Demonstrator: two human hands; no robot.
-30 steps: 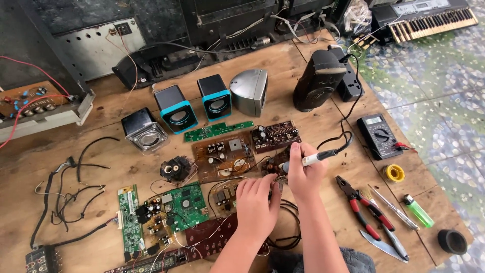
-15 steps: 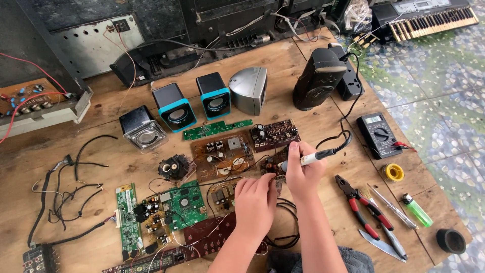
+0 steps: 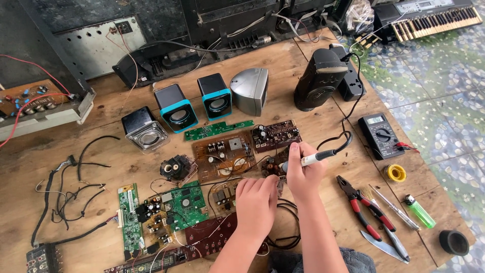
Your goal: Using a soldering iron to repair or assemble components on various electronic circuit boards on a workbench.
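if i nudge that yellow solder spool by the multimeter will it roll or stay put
The solder spool lies flat on the table, so it would probably slide, not roll. It looks small but likely heavy for its size. Any loose wire end may uncoil.

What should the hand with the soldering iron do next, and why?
Probably lower the tip a little onto the small brown board. The right hand holds the soldering iron with its tip pointing down-left right at that board, and the left hand lies flat beside it, seemingly steadying the board. Whether the tip already touches is too small to tell.
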